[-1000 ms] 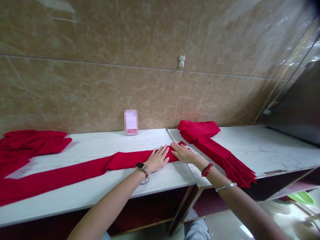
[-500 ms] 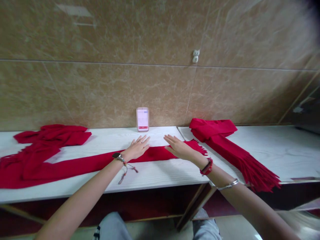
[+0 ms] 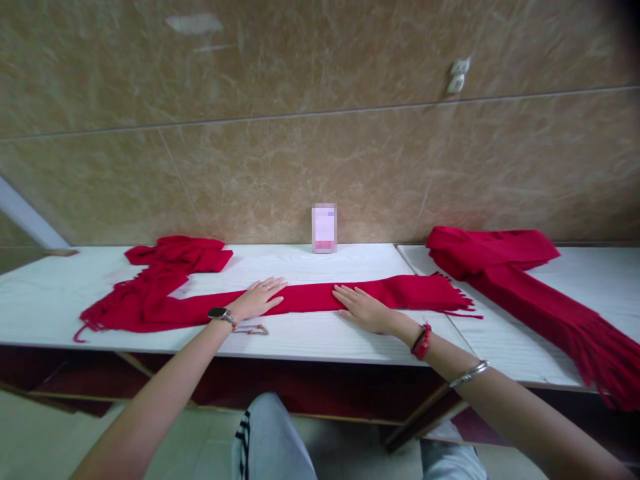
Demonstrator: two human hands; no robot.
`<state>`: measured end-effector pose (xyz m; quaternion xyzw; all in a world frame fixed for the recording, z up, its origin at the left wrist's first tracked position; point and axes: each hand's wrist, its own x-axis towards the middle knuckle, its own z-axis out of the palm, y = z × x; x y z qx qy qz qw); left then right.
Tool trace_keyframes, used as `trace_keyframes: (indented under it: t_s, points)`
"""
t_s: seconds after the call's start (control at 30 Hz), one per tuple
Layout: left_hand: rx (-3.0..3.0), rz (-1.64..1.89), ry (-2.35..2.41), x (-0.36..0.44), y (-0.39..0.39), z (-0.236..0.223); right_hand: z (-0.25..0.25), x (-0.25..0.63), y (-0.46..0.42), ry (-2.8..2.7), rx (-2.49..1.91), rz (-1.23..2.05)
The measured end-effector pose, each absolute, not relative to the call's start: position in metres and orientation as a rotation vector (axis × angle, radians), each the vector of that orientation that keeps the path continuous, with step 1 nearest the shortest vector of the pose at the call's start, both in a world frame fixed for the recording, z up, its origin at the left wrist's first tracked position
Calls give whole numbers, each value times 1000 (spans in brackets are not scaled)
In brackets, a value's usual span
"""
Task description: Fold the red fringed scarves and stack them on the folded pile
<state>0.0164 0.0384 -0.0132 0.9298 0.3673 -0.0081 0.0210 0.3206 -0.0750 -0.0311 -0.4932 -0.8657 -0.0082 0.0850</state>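
A long red scarf (image 3: 310, 297) lies stretched along the white table (image 3: 320, 337), fringe at its right end, its left end bunched near the wall. My left hand (image 3: 257, 299) lies flat and open on the scarf left of the middle. My right hand (image 3: 363, 308) lies flat and open on the scarf to the right, fingers pointing left. A watch sits on my left wrist; a red band and a silver bangle are on my right arm.
A second red scarf (image 3: 520, 273) lies on the adjoining table at the right, its fringe hanging over the front edge. A small pink card (image 3: 324, 228) leans against the brown marble wall. My knees show below the table edge.
Both hands have slid leftward along the scarf and spread apart. The view has swung left, bringing the bunched left end of the scarf into sight.
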Motion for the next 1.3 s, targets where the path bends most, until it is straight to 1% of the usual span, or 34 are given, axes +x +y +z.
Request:
trace_keyframes:
  t_s: [0.1,0.2,0.33,0.43,0.53,0.73,0.8,0.9,1.0,1.13,1.2,1.3]
  points:
    - [2915,-35,1165,-5,40,-11,-32,321,-75,-2593,-1476,-38]
    - [2949,-2,1164,-8,31,-5,-28,315,-73,-2612,-1478,-46]
    - [3001,41,929,15,8,0,-16,289,-71,-2613,-1363,-81]
    - [2972,-85,791,25,-3,-2,-12,271,-72,-2664,-1349,-5]
    - [2948,-143,780,14,-4,-4,-17,266,-73,-2684,-1405,61]
    - [2870,-80,807,-10,1,3,-17,276,-70,-2678,-1390,96]
    - [2873,23,838,2,-2,8,-12,283,-65,-2615,-1446,27]
    - [2926,210,861,40,-8,11,-9,305,-60,-2454,-1647,-224]
    - [2959,295,865,82,-12,6,-14,337,-60,-2348,-1852,-439]
    - [2969,144,713,113,-9,-7,-24,377,-68,-2332,-2007,-549]
    - [2968,41,628,114,-6,-12,-27,390,-72,-2347,-2051,-518]
    - [2947,-5,580,105,-1,-13,-27,401,-75,-2412,-2047,-428]
